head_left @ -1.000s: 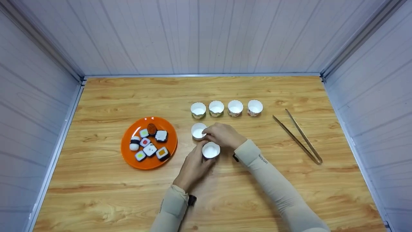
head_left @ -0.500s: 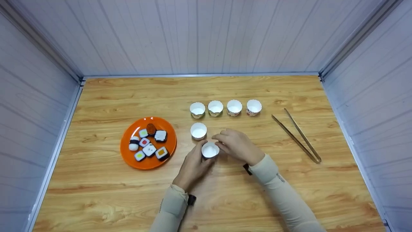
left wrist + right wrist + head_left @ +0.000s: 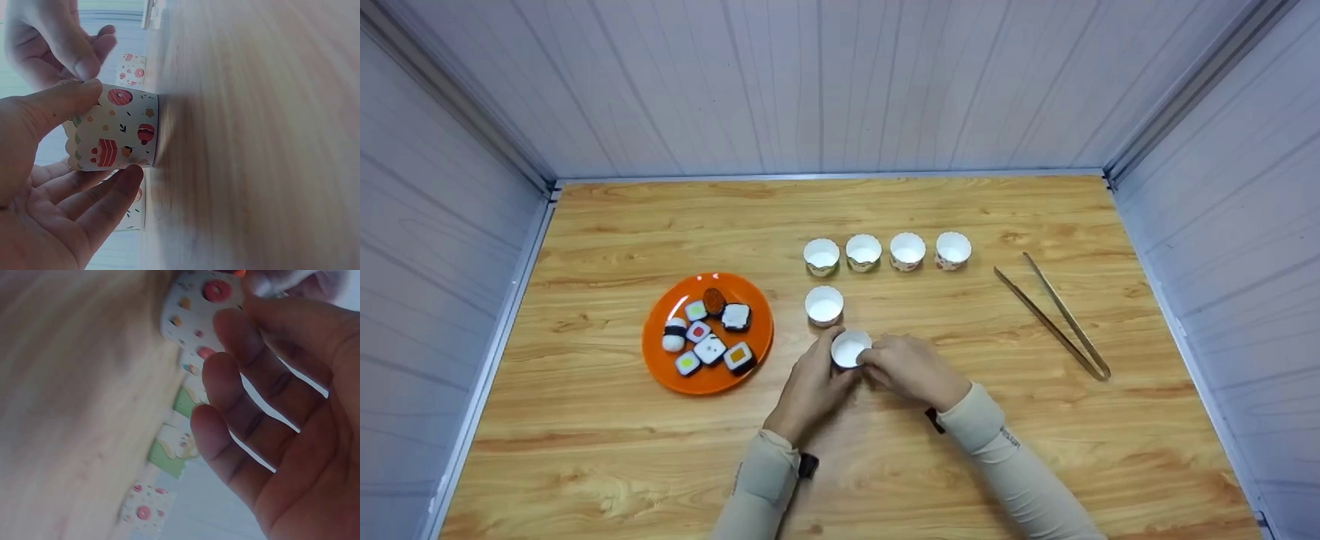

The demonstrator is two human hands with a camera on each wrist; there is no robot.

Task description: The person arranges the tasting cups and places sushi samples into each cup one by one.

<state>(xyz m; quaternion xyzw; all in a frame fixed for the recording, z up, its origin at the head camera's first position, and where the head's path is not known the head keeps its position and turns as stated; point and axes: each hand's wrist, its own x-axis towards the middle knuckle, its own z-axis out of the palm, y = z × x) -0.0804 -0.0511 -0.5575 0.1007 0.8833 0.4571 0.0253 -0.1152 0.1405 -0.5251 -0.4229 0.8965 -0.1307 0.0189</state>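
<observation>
Head view shows the left hand [image 3: 808, 386] wrapped around the side of a white-lined paper cup [image 3: 850, 346], thumb on one side and fingers on the other. The right hand [image 3: 915, 369] meets the same cup at its right rim, fingertips reaching over the edge; whether they pinch it, I cannot tell. That cup stands upright on the wooden table [image 3: 660, 450], right of the orange plate [image 3: 697, 384] and just nearer the person than a lone cup [image 3: 824, 304]. In the left wrist view its wall is printed with a pink doughnut and cakes, under a scalloped rim. Behind the lone cup, a row of four cups [image 3: 863, 252] runs left to right, mouths up. Eight sushi pieces [image 3: 709, 349] lie grouped on the plate. Metal tongs [image 3: 1054, 330] lie well apart at the right, arms spread and tips pointing away from the person.
</observation>
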